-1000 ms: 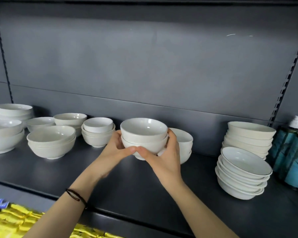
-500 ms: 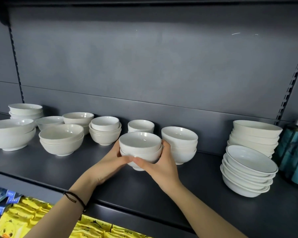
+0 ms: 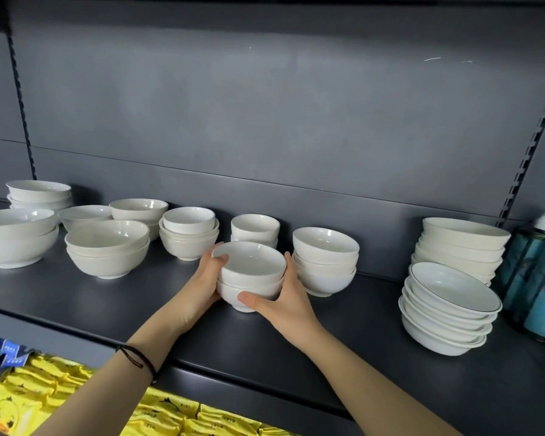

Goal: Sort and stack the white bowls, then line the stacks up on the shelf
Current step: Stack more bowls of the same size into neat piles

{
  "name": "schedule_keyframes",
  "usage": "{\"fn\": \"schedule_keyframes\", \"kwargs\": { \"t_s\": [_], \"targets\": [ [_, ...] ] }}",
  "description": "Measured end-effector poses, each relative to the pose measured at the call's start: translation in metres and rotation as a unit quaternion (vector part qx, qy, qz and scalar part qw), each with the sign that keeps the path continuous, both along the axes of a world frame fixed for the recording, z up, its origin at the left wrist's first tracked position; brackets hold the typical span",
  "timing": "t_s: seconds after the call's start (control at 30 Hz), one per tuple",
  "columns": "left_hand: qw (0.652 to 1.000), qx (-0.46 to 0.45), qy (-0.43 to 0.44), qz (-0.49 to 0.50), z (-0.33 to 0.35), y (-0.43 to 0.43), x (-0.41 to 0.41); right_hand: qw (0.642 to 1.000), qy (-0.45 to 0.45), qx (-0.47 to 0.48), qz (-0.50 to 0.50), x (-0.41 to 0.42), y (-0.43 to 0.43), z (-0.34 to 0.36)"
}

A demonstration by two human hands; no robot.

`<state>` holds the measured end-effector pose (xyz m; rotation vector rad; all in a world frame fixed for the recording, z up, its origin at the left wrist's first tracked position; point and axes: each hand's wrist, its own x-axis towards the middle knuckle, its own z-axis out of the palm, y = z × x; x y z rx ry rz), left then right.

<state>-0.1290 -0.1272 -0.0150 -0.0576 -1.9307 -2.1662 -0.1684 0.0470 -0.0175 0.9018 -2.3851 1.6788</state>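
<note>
A second ago the two-bowl stack (image 3: 250, 272) was higher and covered the small bowls behind it. Now it is lower, and the pair of small bowls (image 3: 255, 228) shows just far of it. Its foot seems to touch the shelf (image 3: 343, 341), but I cannot tell this for sure. The grip is also different. Before, both thumbs met at the near side of the stack. Now the left hand (image 3: 202, 284) grips the left side with its thumb up on the rim of the top bowl, and the right hand (image 3: 283, 297) grips the right side with its thumb lying across the near wall of the lower bowl. The other fingers of both hands curl round behind the stack and are hidden.

The stack is in the middle of the shelf. On its right, the three-bowl stack (image 3: 325, 259) is just beside it, and only the right hand is between them. On its left, the nested cup-like bowls (image 3: 188, 232) are near, and the wide bowls (image 3: 107, 247) are farther left. A wide bare piece of shelf lies between the three-bowl stack and the dark-rimmed dishes (image 3: 450, 306) at the right. A bare strip also runs along the near edge of the shelf, in front of all the stacks. Yellow packets (image 3: 170, 416) lie below this edge.
</note>
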Motion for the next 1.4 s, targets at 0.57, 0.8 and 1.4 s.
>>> {"fn": "schedule_keyframes", "kwargs": {
  "t_s": [0.57,0.8,1.4],
  "targets": [
    [0.985,-0.132,0.084,0.072,0.006,0.012,0.010,0.908,0.166,-0.103,-0.369,-0.033,0.054,0.026],
    [0.976,-0.159,0.071,0.132,0.001,0.011,0.005,0.965,0.034,-0.109,-0.238,-0.043,0.061,0.017],
    [0.931,-0.308,0.117,0.156,0.016,0.148,-0.021,0.928,-0.022,-0.215,-0.304,-0.047,0.079,0.022]
  ]
}}
